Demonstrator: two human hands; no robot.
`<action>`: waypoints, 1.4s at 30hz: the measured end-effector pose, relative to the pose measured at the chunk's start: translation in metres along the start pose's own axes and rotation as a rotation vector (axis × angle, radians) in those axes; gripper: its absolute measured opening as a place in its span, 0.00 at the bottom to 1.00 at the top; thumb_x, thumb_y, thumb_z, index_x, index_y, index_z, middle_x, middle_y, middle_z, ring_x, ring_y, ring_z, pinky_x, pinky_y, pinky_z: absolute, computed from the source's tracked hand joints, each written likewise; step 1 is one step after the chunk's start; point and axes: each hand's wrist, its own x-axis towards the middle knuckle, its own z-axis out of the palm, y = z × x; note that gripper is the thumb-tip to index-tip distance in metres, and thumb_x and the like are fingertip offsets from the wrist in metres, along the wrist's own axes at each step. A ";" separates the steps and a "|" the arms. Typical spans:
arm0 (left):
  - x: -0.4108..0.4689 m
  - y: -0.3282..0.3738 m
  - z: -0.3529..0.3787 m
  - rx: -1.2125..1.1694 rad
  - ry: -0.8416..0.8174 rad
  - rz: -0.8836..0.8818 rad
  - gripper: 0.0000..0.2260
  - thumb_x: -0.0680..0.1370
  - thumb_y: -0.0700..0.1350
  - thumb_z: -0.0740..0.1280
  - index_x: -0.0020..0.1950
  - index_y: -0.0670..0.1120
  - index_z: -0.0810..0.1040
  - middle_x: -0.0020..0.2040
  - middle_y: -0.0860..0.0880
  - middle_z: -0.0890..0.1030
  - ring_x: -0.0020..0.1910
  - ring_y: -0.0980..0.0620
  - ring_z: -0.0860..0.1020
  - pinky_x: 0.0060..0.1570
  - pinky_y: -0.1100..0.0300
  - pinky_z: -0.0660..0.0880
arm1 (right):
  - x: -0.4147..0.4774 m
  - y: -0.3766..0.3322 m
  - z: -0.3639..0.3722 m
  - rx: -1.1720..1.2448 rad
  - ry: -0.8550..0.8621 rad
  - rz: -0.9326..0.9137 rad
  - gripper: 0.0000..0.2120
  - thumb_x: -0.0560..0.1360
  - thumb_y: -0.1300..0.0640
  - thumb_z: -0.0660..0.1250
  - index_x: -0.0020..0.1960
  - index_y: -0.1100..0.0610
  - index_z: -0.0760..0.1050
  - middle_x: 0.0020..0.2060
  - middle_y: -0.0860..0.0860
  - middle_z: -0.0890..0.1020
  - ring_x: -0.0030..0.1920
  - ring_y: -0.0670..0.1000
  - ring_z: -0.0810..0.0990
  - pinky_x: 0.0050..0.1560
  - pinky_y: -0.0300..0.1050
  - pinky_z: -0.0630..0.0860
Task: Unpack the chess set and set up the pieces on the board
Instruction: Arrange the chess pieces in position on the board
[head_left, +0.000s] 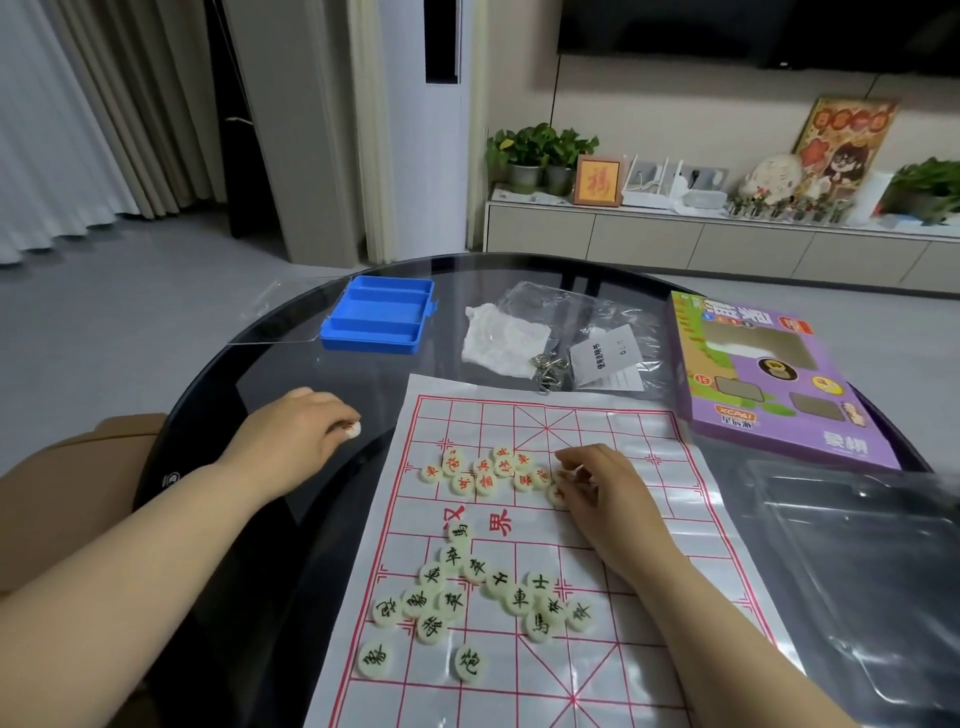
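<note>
My left hand (301, 431) pinches one round cream disc (354, 429) over the dark glass table (234, 374), left of the white paper board with a red grid (649, 525). My right hand (605, 493) lies on the board, fingers curled at the red-lettered cream discs (485, 470); I cannot tell if it grips one. The black-lettered cream discs (467, 597) lie scattered nearer me.

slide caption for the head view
Left hand pinches one piece beside the board while right hand touches the red-lettered pieces.
</note>
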 end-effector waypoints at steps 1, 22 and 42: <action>-0.001 0.011 -0.002 -0.036 0.009 0.020 0.13 0.79 0.48 0.58 0.62 0.50 0.74 0.58 0.55 0.76 0.59 0.56 0.69 0.52 0.63 0.67 | 0.001 0.000 0.000 0.002 0.002 0.001 0.13 0.75 0.63 0.62 0.60 0.59 0.73 0.53 0.52 0.76 0.50 0.44 0.67 0.48 0.29 0.61; 0.006 0.125 0.025 -0.105 -0.192 0.350 0.17 0.79 0.50 0.59 0.68 0.53 0.67 0.65 0.57 0.70 0.64 0.57 0.66 0.61 0.61 0.65 | 0.001 -0.001 0.000 0.029 0.005 0.013 0.14 0.75 0.64 0.62 0.59 0.60 0.74 0.53 0.54 0.76 0.56 0.52 0.71 0.49 0.30 0.62; -0.020 0.078 0.029 -0.196 -0.191 0.239 0.18 0.81 0.47 0.51 0.71 0.53 0.61 0.72 0.59 0.60 0.71 0.61 0.56 0.65 0.71 0.49 | 0.000 -0.003 -0.004 0.016 -0.018 0.035 0.13 0.76 0.64 0.59 0.60 0.59 0.73 0.55 0.53 0.76 0.57 0.51 0.71 0.52 0.32 0.64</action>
